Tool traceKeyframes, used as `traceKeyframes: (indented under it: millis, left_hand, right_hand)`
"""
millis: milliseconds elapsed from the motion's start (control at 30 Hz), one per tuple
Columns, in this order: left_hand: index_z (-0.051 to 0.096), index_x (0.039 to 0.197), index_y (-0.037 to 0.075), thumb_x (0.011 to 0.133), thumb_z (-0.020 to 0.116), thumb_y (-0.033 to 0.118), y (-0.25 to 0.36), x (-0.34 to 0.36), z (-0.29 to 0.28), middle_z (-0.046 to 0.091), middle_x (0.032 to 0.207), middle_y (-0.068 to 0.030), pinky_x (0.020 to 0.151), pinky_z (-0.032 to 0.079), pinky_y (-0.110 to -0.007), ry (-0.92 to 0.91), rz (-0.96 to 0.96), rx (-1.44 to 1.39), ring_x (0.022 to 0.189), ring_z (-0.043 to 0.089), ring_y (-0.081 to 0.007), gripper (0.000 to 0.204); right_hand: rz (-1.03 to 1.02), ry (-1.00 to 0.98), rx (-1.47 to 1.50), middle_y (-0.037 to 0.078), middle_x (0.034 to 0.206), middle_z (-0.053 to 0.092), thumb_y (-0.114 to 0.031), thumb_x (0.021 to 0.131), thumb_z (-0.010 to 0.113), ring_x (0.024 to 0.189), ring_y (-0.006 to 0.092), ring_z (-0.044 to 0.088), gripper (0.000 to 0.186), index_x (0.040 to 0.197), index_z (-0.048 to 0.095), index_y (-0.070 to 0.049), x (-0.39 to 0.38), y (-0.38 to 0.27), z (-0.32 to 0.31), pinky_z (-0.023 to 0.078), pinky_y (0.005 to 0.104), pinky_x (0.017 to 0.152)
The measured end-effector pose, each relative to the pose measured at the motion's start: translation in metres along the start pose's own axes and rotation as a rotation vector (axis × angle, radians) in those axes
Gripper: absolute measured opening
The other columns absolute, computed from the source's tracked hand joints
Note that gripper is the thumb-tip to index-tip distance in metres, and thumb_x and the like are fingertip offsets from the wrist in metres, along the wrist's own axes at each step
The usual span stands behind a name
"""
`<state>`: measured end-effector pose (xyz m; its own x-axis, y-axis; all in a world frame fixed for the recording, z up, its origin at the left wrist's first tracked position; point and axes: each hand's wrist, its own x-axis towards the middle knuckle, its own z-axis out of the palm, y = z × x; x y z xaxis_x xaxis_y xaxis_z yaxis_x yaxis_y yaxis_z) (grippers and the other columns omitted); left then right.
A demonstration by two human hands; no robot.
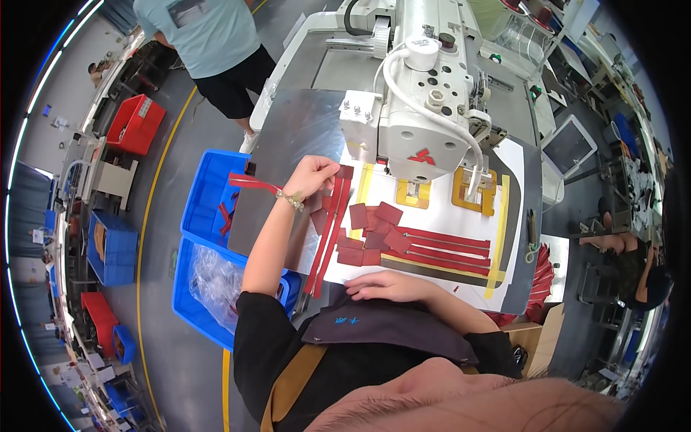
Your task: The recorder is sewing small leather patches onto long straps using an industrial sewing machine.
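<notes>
My left hand [315, 177] is closed at the far end of a long red zipper [332, 234], fingertips pinched by its red fabric tab [345, 172]. This zipper lies slanted along the left of the white work sheet and runs back toward me. Another red zipper strip [253, 183] stretches leftward from beside my left wrist. My right hand [392, 286] rests at the table's near edge, fingers stretched out and holding nothing. Between the hands are loose dark-red fabric squares [374, 225], partly overlapping. Several red zippers [450, 248] lie side by side to their right.
A white sewing machine head [421, 122] overhangs the far side, above yellow clamp frames [475, 193]. At left stand blue bins [188, 216], one holding clear plastic bags [216, 279]. A red bundle [541, 281] hangs at the right edge. Another person [209, 43] stands beyond the table.
</notes>
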<state>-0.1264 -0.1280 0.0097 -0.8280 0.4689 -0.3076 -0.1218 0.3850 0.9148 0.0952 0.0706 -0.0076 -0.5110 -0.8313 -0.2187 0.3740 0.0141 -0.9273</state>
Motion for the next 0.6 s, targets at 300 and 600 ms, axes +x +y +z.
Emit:
traceKeyframes:
  millis: [300,600]
  left_hand:
    - [0.067,0.093,-0.004,0.092,0.062,0.018,-0.024,0.026,0.001,0.059,0.067,0.0019,0.054,0.044,-0.021,-0.035,0.116,0.123,0.06,0.053,-0.0035,0.022]
    - [0.068,0.094,0.003,0.078,0.066,0.009,-0.002,-0.003,0.001,0.064,0.087,-0.0127,0.068,0.051,-0.036,0.445,0.763,0.77,0.075,0.064,-0.0284,0.017]
  right_hand:
    - [0.013,0.353,0.22,0.014,0.116,0.061,-0.019,0.099,0.05,0.101,0.0182,0.063,0.039,0.134,0.048,0.0,-0.04,-0.006,-0.007,0.051,0.0294,0.087]
    - [-0.048,0.439,0.122,0.013,0.113,0.062,-0.016,0.098,0.051,0.1,0.0161,0.063,0.038,0.132,0.049,0.001,-0.043,-0.008,-0.007,0.05,0.0269,0.087]
